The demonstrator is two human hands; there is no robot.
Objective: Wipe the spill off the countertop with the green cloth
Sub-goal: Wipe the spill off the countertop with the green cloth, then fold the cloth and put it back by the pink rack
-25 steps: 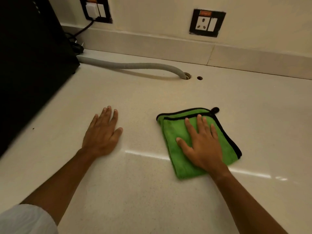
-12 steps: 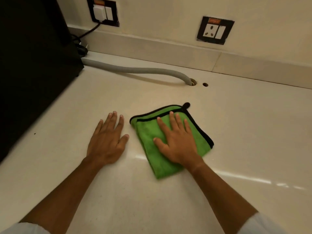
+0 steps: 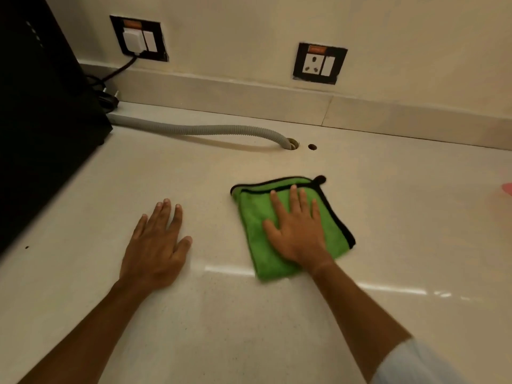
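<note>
The folded green cloth (image 3: 256, 217), edged in black, lies flat on the pale countertop (image 3: 401, 217) at mid-frame. My right hand (image 3: 297, 234) presses palm-down on it, fingers spread toward the wall and covering its middle. To the left of the cloth, and apart from it, my left hand (image 3: 156, 245) rests flat on the bare counter with its fingers apart and nothing in it. I cannot make out a distinct spill; only a glossy light streak (image 3: 388, 289) crosses the surface near the cloth's front edge.
A black appliance (image 3: 41, 120) fills the left side. A grey corrugated hose (image 3: 207, 130) runs from it into a hole in the counter (image 3: 291, 144), with a smaller hole (image 3: 312, 146) beside it. Two wall sockets (image 3: 318, 63) sit above. Something pink (image 3: 507, 188) shows at the right edge.
My right hand slid the cloth left toward my left hand, then back to the right. The left hand stayed planted on the counter.
</note>
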